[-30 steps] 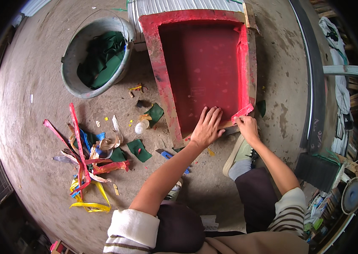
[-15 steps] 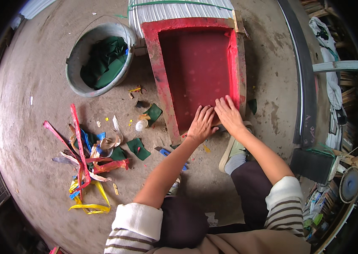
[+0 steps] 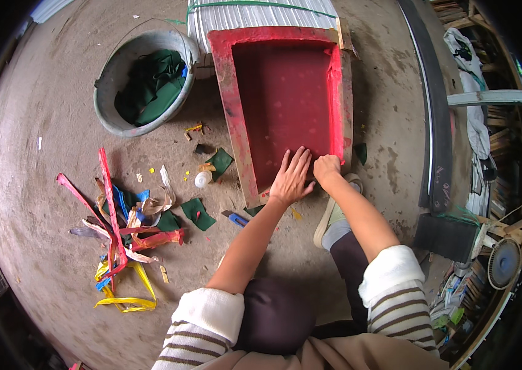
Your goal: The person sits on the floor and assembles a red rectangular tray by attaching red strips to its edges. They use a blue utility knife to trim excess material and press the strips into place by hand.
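A wooden screen-printing frame [image 3: 236,117] with red-stained wood and dark red mesh [image 3: 285,92] lies in front of me, its far end on a stack of white ribbed sheets [image 3: 261,13]. My left hand [image 3: 291,179] rests open on the near part of the mesh, fingers stretched forward. At the near right corner, my right hand [image 3: 328,169] is closed with its fingers curled under. A bit of red shows beside its knuckles; what it grips is hidden. Bright red tape [image 3: 335,102] lines the inner right side of the frame. A blue box cutter [image 3: 236,219] lies on the floor near my left forearm.
A grey bucket [image 3: 104,98] holding dark green cloth stands at the far left. Torn red, yellow and blue tape strips [image 3: 116,228] are heaped on the left floor. Green scraps [image 3: 198,214] and a small clear cup [image 3: 203,179] lie nearby. A fan [image 3: 504,264] stands at the right.
My right hand has gone from lying flat with fingers stretched to curled closed at the frame's corner. My left hand has flattened further onto the mesh. The view has shifted slightly.
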Tool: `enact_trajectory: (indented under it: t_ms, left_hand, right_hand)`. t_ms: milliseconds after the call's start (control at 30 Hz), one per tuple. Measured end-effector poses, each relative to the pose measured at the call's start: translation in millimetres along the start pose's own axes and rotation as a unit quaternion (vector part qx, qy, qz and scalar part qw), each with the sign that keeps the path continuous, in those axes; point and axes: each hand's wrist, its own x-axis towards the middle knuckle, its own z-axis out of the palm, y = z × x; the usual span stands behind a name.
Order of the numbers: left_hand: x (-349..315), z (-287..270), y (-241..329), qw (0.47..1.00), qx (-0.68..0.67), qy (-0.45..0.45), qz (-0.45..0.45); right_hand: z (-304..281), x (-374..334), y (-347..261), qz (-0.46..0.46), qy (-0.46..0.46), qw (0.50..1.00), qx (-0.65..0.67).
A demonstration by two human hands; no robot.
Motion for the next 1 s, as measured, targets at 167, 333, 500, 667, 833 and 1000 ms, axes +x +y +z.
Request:
enact_trajectory:
  t_ms: [167,333,500,667,833,1000]
  left_hand:
    - [1,1,5,1.0,0.021,0.004,0.005]
    - [1,2,3,1.0,0.029,-0.007,-0.001]
    - [1,5,2,0.999,0.048,-0.008,0.001]
    - [0,4,3,0.999,0.043,-0.017,0.0]
    - [2,4,0,0.998,0.058,-0.012,-0.005]
    - [3,2,13,0.998,0.048,-0.041,-0.004]
  right_hand:
    - [10,-7,3,0.139,-0.015,0.964,0.227]
    - [23,-29,10,0.157,0.072,0.907,0.384]
    - [26,-32,21,0.101,0.063,0.925,0.36]
    - [28,-38,25,0.077,0.076,0.928,0.356]
    - [-2,-52,54,0.004,0.091,0.963,0.253]
    - [10,-53,99,-0.13,0.134,0.978,0.093]
